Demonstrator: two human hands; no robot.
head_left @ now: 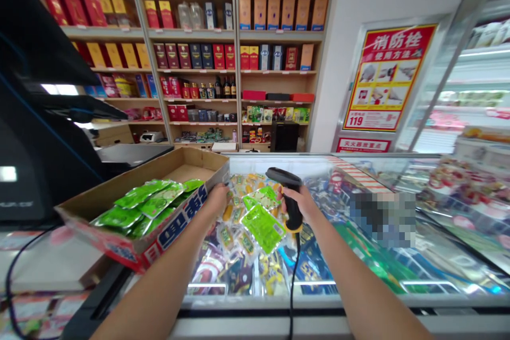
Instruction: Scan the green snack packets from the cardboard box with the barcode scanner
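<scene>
My left hand point(217, 199) grips the near right corner of an open cardboard box point(155, 244) that holds several green snack packets point(147, 204). My right hand point(300, 203) is closed around the handle of a black barcode scanner point(287, 191), whose cord hangs down toward me. The same hand also pinches two green packets point(263, 220), which hang between my hands above the glass lid of a chest freezer point(358, 276).
A black checkout screen point(35, 133) stands at the left behind the box. Shelves of boxed goods and bottles point(223, 58) fill the back wall. A red fire-hydrant poster point(388, 77) hangs on the right wall, beside a glass-door cooler point(470, 79).
</scene>
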